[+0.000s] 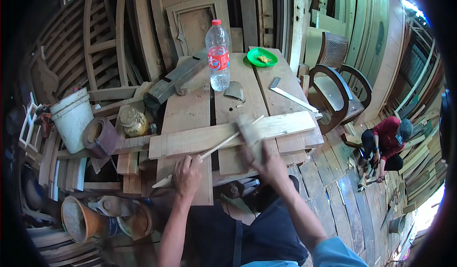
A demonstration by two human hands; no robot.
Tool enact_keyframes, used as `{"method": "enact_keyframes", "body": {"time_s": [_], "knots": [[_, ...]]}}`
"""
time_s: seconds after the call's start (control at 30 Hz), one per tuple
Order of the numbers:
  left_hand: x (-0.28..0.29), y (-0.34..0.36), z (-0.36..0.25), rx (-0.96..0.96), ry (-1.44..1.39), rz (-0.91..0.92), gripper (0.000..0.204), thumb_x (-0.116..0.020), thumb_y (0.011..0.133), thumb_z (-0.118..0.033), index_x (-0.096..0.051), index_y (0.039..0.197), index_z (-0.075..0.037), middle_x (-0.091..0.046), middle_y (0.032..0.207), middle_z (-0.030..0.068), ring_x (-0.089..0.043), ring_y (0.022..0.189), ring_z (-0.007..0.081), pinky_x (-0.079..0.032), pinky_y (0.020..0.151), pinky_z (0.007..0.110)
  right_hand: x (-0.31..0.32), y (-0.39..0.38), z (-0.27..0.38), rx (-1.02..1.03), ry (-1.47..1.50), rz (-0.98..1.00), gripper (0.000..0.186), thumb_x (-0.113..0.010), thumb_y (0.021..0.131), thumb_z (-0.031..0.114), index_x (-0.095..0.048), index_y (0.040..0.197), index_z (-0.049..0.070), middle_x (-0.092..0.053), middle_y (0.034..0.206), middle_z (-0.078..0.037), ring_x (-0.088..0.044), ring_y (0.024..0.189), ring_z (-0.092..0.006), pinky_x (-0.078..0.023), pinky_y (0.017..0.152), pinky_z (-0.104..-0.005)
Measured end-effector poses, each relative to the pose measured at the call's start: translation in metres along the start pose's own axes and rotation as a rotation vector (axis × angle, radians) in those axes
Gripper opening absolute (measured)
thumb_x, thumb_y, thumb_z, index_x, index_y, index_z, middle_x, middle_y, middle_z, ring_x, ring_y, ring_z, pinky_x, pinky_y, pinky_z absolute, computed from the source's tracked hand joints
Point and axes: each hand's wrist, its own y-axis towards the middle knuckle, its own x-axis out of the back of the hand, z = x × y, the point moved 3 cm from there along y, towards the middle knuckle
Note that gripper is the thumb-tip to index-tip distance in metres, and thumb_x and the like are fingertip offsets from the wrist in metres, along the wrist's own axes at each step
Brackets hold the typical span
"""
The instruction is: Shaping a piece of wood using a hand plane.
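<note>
My left hand (187, 174) is closed around a thin, pale wooden strip (221, 144). The strip runs diagonally over a thick light board (288, 125) that lies across the plank workbench (183, 106). Motion blurs my right hand (266, 161), which holds a flat greyish block (248, 130) against the upper part of the strip. What exactly the block is cannot be made out. Beyond the board lie a curved scrap piece (234, 91) and a try square (291, 95) with a metal blade.
A clear water bottle (218, 60) and a green plate (254, 61) with food stand at the back. Left are a white bucket (72, 119), a sandpaper roll (99, 138) and a glass jar (133, 120). A dark chair (333, 100) stands right; a person (388, 141) crouches beyond.
</note>
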Motion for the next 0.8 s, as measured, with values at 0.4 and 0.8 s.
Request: {"method": "enact_keyframes", "body": {"time_s": [0.4,0.8], "knots": [[0.000,-0.008,0.009,-0.001,0.007,0.025,0.012,-0.066,0.082,-0.010,-0.065,0.094,-0.008,-0.056,0.080,0.0091,-0.060,0.075,0.0286,-0.046,0.065,0.042,-0.015,-0.021,0.011,0.327,-0.199,0.124,0.091,-0.068,0.080,0.044,-0.021,0.152,0.015,-0.065,0.083,-0.030,-0.065,0.079,-0.0468,-0.052,0.074,-0.0531],[0.003,-0.006,0.007,0.002,0.034,0.043,0.017,-0.068,0.081,-0.011,-0.069,0.098,-0.009,-0.055,0.078,0.0080,-0.059,0.074,0.0266,-0.046,0.065,0.041,-0.004,-0.004,0.016,0.217,-0.228,0.242,0.087,-0.065,0.082,0.045,-0.023,0.151,0.011,-0.066,0.080,-0.028,-0.065,0.075,-0.0464,-0.052,0.071,-0.0536]]}}
